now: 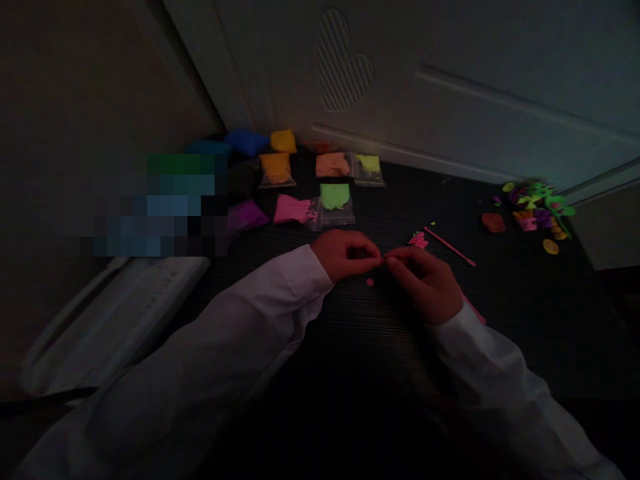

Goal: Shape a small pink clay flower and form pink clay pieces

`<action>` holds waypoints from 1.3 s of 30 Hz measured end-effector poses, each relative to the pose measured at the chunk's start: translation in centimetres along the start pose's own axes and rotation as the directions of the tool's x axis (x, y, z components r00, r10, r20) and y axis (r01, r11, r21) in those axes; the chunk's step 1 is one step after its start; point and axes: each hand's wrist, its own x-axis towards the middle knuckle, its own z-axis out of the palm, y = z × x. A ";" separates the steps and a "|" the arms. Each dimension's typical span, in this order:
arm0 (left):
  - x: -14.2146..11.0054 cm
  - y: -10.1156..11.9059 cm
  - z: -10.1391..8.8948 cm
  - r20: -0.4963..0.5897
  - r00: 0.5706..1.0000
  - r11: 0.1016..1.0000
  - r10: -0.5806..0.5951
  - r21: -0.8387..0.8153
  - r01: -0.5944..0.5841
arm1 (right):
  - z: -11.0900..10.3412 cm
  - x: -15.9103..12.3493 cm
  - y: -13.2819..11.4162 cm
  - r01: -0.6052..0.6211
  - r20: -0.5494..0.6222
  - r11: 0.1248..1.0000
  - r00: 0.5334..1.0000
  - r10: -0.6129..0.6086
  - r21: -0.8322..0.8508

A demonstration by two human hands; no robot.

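Note:
The scene is dim. My left hand (345, 255) and my right hand (425, 280) meet fingertip to fingertip over a dark table (525, 300), pinching a tiny piece of pink clay (384, 259) between them. A small pink clay ball (370, 282) lies on the table just below the fingertips. A pink clay shape (418, 241) and a thin pink stick tool (449, 246) lie just beyond my right hand. Both arms wear white sleeves.
Several small bags of coloured clay lie at the back: pink (295, 209), green (335, 199), orange (275, 168), purple (246, 216), blue (247, 141). A cluster of finished colourful clay pieces (535, 207) sits at the right. A white device (115, 320) rests at the left.

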 end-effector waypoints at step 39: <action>-0.1 -0.4 0.1 0.008 0.992 0.952 -0.127 -0.280 0.124 | 0.3 0.0 0.2 0.110 -0.004 0.990 0.994 -0.110 -0.086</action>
